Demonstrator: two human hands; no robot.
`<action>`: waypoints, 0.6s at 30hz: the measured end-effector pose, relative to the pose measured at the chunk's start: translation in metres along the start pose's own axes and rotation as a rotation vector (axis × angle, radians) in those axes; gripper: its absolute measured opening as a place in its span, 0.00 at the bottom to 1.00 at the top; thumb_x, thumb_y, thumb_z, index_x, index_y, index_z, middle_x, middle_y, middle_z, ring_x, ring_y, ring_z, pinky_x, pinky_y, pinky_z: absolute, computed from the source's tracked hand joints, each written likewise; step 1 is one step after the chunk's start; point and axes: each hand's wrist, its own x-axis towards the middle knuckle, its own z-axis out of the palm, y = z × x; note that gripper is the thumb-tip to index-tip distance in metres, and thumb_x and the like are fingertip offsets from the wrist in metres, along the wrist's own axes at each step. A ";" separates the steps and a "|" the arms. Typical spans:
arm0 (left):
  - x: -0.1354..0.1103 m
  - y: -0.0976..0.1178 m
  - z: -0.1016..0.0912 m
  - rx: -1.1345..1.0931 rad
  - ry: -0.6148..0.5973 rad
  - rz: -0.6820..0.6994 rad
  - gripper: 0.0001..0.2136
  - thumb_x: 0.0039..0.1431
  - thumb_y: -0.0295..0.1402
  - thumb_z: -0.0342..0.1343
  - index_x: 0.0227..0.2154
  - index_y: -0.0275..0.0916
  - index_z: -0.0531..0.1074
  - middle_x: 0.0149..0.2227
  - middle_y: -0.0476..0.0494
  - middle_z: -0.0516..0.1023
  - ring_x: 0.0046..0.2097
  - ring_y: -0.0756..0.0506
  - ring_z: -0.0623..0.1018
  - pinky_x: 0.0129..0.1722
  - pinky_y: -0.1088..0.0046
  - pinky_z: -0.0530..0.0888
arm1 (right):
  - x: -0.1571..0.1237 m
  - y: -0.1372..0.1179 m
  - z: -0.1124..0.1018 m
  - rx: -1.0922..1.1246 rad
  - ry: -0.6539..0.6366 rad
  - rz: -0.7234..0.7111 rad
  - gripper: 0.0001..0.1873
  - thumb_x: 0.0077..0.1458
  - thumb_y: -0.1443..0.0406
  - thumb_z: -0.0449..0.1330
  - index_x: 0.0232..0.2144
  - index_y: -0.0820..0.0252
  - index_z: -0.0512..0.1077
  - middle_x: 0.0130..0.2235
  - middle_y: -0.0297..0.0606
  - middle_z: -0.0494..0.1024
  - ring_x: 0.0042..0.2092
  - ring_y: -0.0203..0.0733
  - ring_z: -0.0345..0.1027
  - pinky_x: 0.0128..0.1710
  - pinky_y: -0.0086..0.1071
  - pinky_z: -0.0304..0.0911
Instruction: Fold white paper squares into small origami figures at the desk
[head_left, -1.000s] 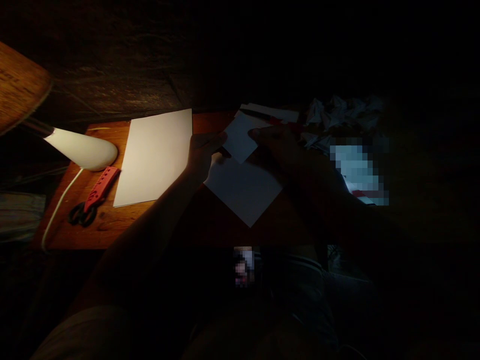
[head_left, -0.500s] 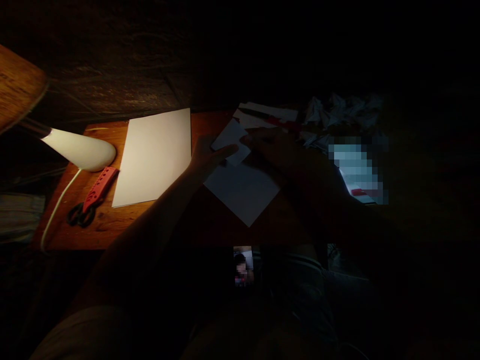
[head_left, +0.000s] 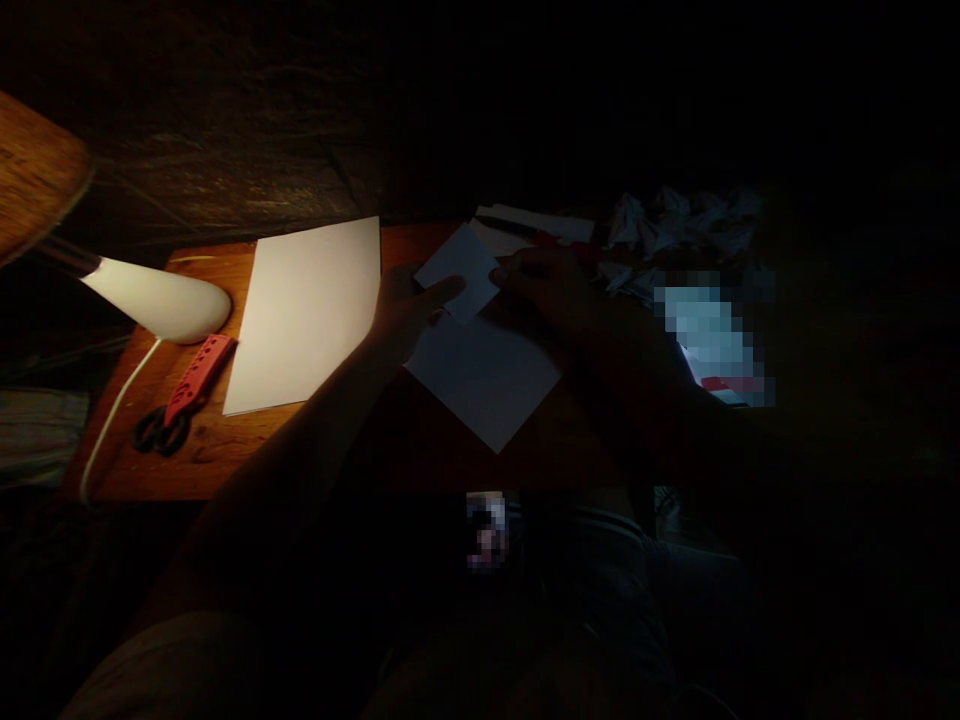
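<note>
A small white square of paper (head_left: 466, 258), turned on its corner, is held up over the middle of the table. My left hand (head_left: 405, 308) grips its left side, thumb lying across the front and fingers behind. At its right corner my right hand (head_left: 546, 285) pinches the edge between thumb and fingers; much of that hand is lost in shadow. Beneath both hands lies a larger white square sheet (head_left: 491, 390), also with a corner toward me.
A stack of white paper (head_left: 311, 310) lies left on the wooden table (head_left: 217, 460), beside scissors (head_left: 191, 390) and a lit lamp (head_left: 161, 297). Folded paper pieces (head_left: 675, 220) sit back right, near a glowing, blurred screen (head_left: 712, 335). More paper (head_left: 540, 222) lies behind my hands.
The small paper square has shifted slightly left and up, with my left hand moving along with it. My right hand stays at its right corner. The larger sheet has not moved.
</note>
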 end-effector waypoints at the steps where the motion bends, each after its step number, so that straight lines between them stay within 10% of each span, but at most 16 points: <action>1: 0.000 0.000 0.001 -0.014 -0.003 0.010 0.21 0.50 0.47 0.76 0.30 0.40 0.70 0.23 0.49 0.72 0.26 0.46 0.79 0.21 0.75 0.72 | 0.000 0.000 0.000 -0.005 -0.001 0.009 0.27 0.60 0.42 0.69 0.25 0.54 0.68 0.26 0.32 0.69 0.31 0.38 0.64 0.30 0.32 0.61; 18: 0.008 0.001 -0.004 -0.026 0.133 0.085 0.21 0.57 0.49 0.71 0.26 0.42 0.67 0.23 0.52 0.71 0.29 0.49 0.79 0.27 0.75 0.76 | -0.001 -0.003 0.000 -0.067 -0.003 0.013 0.23 0.65 0.52 0.67 0.24 0.54 0.67 0.25 0.32 0.69 0.32 0.39 0.65 0.31 0.33 0.62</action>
